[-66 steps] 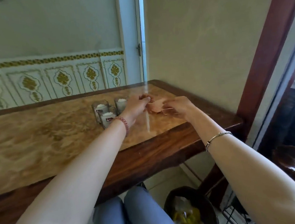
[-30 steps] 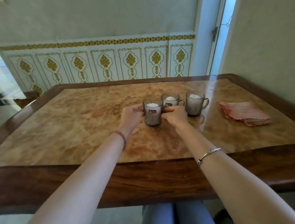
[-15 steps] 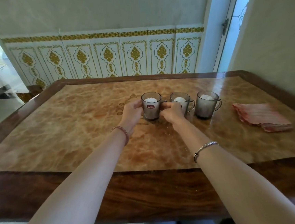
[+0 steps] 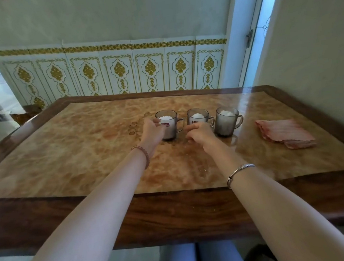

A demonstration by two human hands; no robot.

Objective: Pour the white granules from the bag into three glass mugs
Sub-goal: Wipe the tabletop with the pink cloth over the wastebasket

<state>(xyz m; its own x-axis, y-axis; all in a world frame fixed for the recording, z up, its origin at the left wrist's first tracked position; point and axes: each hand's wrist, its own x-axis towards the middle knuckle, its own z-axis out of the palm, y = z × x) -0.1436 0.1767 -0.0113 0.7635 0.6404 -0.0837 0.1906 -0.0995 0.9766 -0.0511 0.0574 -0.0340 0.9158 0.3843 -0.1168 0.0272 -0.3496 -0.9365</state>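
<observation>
- Head view: left hand (image 4: 153, 131) is cupping the left mug (image 4: 167, 124), fingers curled round its side, seemingly steadying it; right hand (image 4: 200, 135) is hovering before the middle mug (image 4: 199, 117), fingers loosely curled, holding nothing.
- Granules are sitting in all three mugs, lined up on the table (image 4: 76, 159); right mug (image 4: 226, 121) is standing alone; folded bag (image 4: 284, 133) is lying apart, likely emptied.

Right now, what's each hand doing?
Left hand: gripping the left mug.
Right hand: loosely curled, holding nothing, in front of the middle mug.
</observation>
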